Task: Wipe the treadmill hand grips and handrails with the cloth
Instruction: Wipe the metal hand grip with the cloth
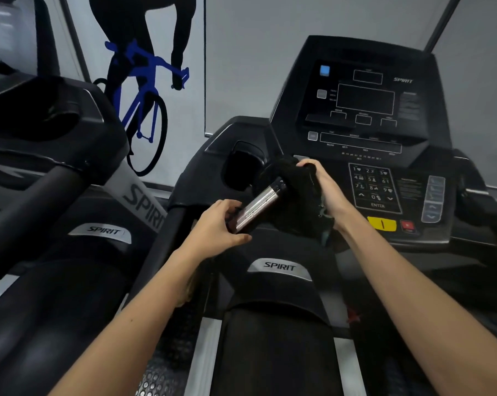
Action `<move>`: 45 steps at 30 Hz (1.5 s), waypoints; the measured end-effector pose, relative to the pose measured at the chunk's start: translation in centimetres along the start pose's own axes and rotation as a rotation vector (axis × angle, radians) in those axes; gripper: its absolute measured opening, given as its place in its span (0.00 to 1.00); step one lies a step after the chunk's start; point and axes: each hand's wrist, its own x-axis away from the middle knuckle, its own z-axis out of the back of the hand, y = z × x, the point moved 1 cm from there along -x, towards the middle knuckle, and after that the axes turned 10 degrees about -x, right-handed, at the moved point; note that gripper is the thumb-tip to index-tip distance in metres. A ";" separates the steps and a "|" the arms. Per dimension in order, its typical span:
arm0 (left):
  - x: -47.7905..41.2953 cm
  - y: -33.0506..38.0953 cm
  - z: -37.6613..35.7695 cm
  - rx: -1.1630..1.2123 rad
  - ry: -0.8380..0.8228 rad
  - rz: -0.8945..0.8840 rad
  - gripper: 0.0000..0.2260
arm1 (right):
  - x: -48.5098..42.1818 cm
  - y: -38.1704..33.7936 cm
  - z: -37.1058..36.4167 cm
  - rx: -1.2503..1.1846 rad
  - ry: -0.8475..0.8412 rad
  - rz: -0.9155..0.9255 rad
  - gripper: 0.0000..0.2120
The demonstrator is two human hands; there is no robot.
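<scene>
The left hand (218, 224) grips the lower end of the shiny metal treadmill hand grip (259, 206), while the right hand (324, 190) clutches a dark fluffy cloth (294, 181) over its upper end.

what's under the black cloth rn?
The silver hand grip runs up under the black cloth, which the right hand grips. Its covered end is hidden. The left hand holds its lower end.

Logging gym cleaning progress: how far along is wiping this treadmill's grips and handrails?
Done: nothing visibly finished; wiped surfaces don't show. In hand: the right hand holds the black cloth over the upper end of the silver hand grip, while the left hand grips its lower end. Remaining: probably the side handrail and any other grip, not visible here.
</scene>
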 end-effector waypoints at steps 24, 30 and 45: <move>-0.5 -0.2 -0.1 0.024 0.023 -0.055 0.22 | -2.2 0.7 0.3 0.229 -0.062 -0.053 0.12; -0.6 -0.3 -0.2 0.033 0.020 -0.061 0.21 | 0.8 2.3 2.2 0.300 0.062 0.041 0.14; -0.7 -0.3 0.1 0.001 0.011 -0.054 0.19 | -0.3 2.1 1.4 0.278 0.093 0.033 0.21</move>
